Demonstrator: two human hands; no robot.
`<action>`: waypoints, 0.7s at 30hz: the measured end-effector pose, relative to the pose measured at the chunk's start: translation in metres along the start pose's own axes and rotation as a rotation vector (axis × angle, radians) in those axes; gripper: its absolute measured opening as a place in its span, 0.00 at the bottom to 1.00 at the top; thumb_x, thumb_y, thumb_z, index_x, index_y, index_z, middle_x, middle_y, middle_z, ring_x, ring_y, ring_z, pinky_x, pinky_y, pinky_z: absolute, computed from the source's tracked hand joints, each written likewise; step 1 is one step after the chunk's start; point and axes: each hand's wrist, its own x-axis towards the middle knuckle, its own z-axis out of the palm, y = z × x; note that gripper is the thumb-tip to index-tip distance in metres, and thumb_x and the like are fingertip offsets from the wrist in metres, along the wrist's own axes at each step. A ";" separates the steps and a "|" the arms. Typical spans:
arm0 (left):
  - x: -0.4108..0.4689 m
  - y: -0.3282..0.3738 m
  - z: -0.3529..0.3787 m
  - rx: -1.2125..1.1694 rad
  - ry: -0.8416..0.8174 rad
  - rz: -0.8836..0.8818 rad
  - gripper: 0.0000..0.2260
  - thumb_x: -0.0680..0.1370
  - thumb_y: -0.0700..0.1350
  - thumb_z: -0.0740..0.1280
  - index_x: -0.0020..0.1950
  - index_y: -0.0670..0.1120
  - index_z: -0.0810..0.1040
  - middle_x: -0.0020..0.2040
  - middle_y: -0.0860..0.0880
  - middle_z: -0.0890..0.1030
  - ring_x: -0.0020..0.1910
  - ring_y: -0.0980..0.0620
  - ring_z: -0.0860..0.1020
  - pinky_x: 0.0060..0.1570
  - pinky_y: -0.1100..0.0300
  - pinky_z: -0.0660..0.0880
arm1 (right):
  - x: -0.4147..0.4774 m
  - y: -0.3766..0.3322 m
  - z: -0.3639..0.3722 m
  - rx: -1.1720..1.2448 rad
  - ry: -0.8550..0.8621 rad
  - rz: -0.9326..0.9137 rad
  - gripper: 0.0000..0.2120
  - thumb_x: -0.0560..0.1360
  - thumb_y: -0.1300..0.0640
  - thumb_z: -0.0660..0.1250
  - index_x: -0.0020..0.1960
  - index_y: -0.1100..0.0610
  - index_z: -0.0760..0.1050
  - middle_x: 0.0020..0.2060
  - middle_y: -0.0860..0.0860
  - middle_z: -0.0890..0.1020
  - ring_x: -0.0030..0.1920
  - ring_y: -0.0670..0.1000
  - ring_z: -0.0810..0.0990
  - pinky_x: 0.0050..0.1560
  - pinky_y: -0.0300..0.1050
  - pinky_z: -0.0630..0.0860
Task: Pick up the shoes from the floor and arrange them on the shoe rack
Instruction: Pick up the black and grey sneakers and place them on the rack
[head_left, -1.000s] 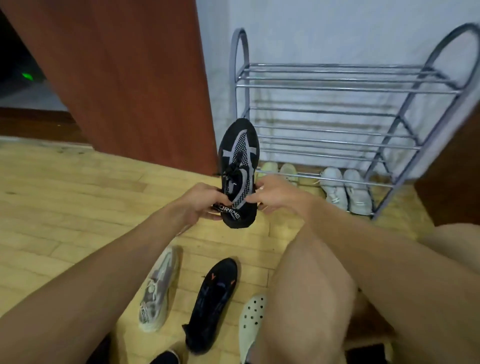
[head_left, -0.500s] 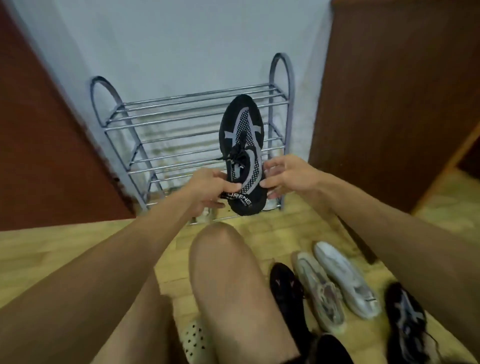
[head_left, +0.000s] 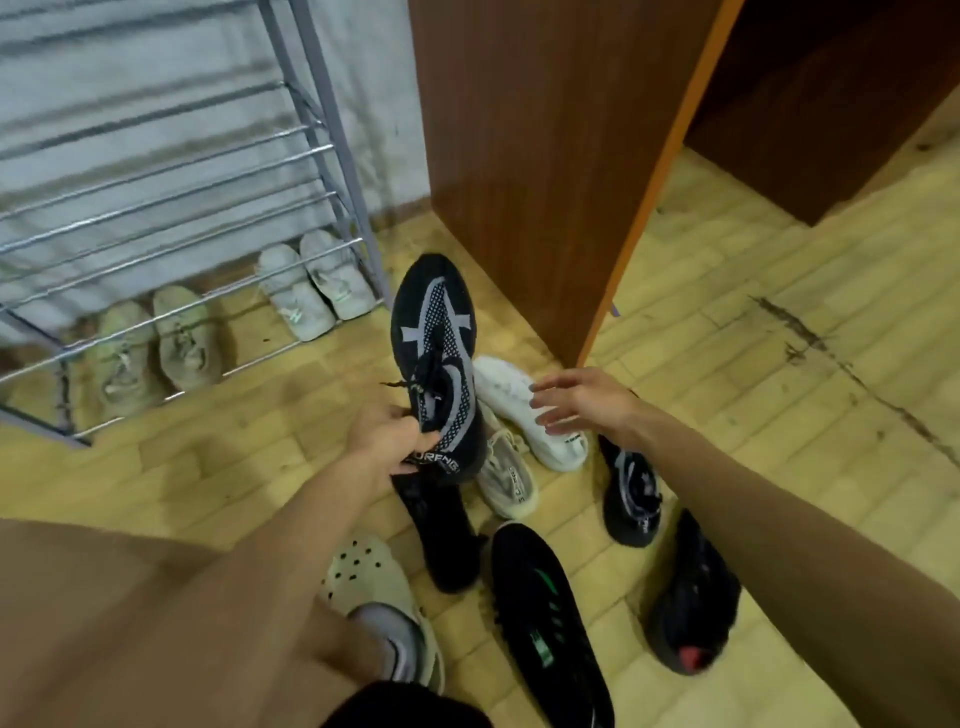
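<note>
My left hand (head_left: 390, 437) grips the heel of a black shoe with grey mesh (head_left: 435, 343), toe pointing up and away. Spread open with nothing in it, my right hand (head_left: 582, 400) hovers above a white sneaker (head_left: 511, 397) on the floor. The matching black and grey shoe (head_left: 631, 491) lies just under my right forearm. A beige sneaker (head_left: 506, 475) lies beside the held shoe. The metal shoe rack (head_left: 322, 156) stands at the upper left, with two pale pairs, a greenish one (head_left: 156, 348) and a white one (head_left: 311, 280), beneath its lowest bars.
Several more shoes lie on the wooden floor near me: a black one with green marks (head_left: 545, 613), a dark one with a red spot (head_left: 693, 603), another black one (head_left: 441, 530). My foot wears a white perforated clog (head_left: 374, 582). A brown wooden cabinet (head_left: 535, 156) stands right of the rack.
My right hand has let go of the black shoe and moved right and down over the white sneaker. My view has swung right and down, away from the rack.
</note>
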 end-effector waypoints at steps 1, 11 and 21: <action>0.007 -0.014 0.000 0.046 -0.012 -0.028 0.15 0.66 0.33 0.74 0.51 0.42 0.79 0.52 0.43 0.83 0.53 0.42 0.80 0.53 0.47 0.79 | 0.001 0.024 -0.004 0.011 0.020 0.054 0.12 0.75 0.61 0.70 0.57 0.61 0.77 0.47 0.56 0.83 0.42 0.53 0.83 0.44 0.45 0.82; -0.005 -0.026 0.036 0.403 -0.234 -0.001 0.12 0.72 0.34 0.71 0.54 0.45 0.80 0.49 0.47 0.82 0.53 0.46 0.78 0.53 0.51 0.78 | 0.015 0.194 -0.033 -0.369 0.388 0.555 0.39 0.75 0.46 0.67 0.76 0.62 0.53 0.73 0.62 0.63 0.72 0.64 0.63 0.71 0.57 0.64; -0.008 -0.021 0.035 0.301 -0.183 -0.033 0.15 0.72 0.33 0.71 0.58 0.40 0.80 0.52 0.45 0.83 0.53 0.45 0.79 0.48 0.51 0.78 | 0.027 0.205 -0.029 -0.032 0.437 0.635 0.24 0.70 0.67 0.71 0.64 0.67 0.67 0.60 0.64 0.75 0.58 0.63 0.76 0.57 0.59 0.78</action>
